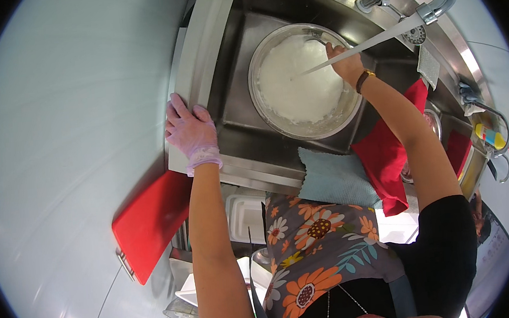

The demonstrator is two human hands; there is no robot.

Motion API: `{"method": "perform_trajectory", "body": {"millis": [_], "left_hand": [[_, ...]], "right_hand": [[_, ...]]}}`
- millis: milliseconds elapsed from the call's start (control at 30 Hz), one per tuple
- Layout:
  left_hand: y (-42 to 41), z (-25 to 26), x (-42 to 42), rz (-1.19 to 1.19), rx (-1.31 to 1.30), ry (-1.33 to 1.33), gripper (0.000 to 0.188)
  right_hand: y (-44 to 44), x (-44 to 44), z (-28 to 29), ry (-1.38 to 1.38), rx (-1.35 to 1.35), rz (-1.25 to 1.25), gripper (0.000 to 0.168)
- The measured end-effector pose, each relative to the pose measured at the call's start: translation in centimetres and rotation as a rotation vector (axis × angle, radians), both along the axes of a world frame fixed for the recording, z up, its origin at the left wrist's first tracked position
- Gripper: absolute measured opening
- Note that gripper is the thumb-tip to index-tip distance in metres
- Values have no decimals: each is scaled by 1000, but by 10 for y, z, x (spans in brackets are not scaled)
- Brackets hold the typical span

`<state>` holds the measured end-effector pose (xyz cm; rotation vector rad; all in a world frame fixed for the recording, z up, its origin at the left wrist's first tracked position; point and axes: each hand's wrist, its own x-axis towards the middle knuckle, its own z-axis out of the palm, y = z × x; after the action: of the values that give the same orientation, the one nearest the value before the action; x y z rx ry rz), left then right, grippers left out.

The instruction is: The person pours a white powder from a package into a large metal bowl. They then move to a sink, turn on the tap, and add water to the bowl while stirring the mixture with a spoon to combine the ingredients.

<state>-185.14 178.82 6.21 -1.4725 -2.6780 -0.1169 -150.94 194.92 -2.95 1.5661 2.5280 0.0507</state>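
Note:
My left hand (193, 132), in a thin purple disposable glove, rests with fingers apart on the steel rim of the sink (200, 69). A large round metal bowl (274, 128) stands in the sink basin, holding cloudy white liquid (299, 95) with pale froth at its edge. Bare and wearing a dark band at the wrist, my right hand (345, 62) reaches over the far right side of the bowl with its fingers curled. A grey curved edge shows by its fingertips; whether I grip it cannot be made out. From the chrome faucet (437, 1), a water stream (375, 42) runs into the bowl.
A light blue cloth (334, 170) and a red cloth (382, 158) hang over the near edge of the sink. On the left, a red cutting board (152, 230) leans by the wall. A white tray (245, 218) lies below the counter. A yellow-and-blue bottle (490, 136) stands at right.

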Motion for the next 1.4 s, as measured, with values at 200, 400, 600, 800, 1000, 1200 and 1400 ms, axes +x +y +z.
{"method": "perform_trajectory", "body": {"millis": [200,400,600,800,1000,1200,1400], "left_hand": [[-5,-1,-3,-7,33,-2,50],[-6,6,-1,4,-14,-12,49],[-2,5,-4,-12,30,-9,48],[1,6,-1,2,-8,-2,49],[-6,4,-4,5,15,2,49],[-4,2,-4,0,-4,22,49],[-5,2,-3,-13,1,59,49]], "right_hand": [[-65,23,-13,-143,-258,-253,15],[-129,5,-16,61,-225,-357,18],[-100,12,20,-73,-405,-176,19],[-84,35,-10,-43,-265,-288,14],[-155,-1,4,38,-362,-381,13],[-176,-39,9,131,-499,-355,13],[-159,-72,3,303,-433,-287,12]]}}
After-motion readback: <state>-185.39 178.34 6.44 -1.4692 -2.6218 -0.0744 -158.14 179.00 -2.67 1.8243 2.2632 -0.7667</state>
